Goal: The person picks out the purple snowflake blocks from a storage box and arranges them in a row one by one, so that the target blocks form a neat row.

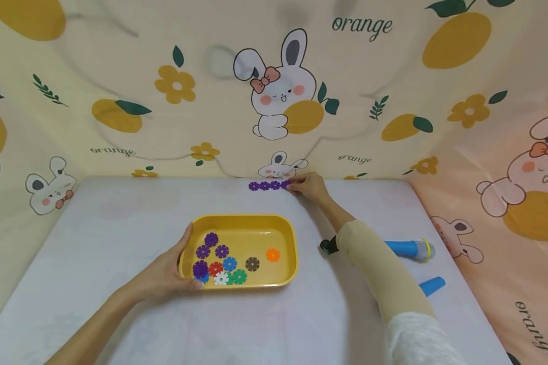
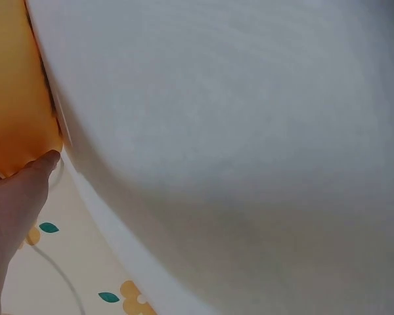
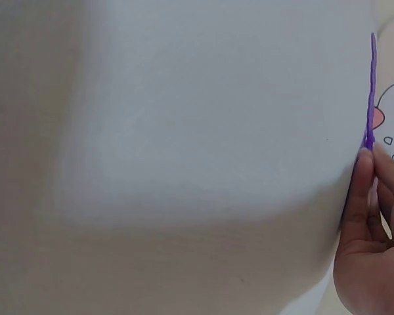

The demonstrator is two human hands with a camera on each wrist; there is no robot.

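- Pale tabletop [image 1: 237, 324] lies under the work; by its smooth look, light things may skid if knocked.
- Left hand [image 1: 166, 271] grips the yellow tray [image 1: 251, 287] at its left end, thumb over the near corner; a tug or a downward press there would probably tip it.
- Loose discs [image 1: 252, 263] lie in the tray, to the right of the left hand, most of them bunched and some overlapping; a tilt toward that hand could slide the rest into the heap.
- Blue object [image 1: 433, 286], partly hidden by the right sleeve [image 1: 379, 268], sits nearer than the right hand [image 1: 311, 187] and to its right, as does the microphone [image 1: 406, 249]. A low pull back might drag either one along; the microphone looks round enough to roll.
- Right hand, fingers close together, pinches one end of the purple chain [image 1: 265, 186], which stretches out to that hand's left. Held by one end, it could sag, twist or part at a loose joint. Whether it touches the tabletop I cannot tell.
- Patterned curtain [image 1: 187, 126] rises just beyond the right hand; a slip might send the purple chain against it or past the tabletop's far edge.
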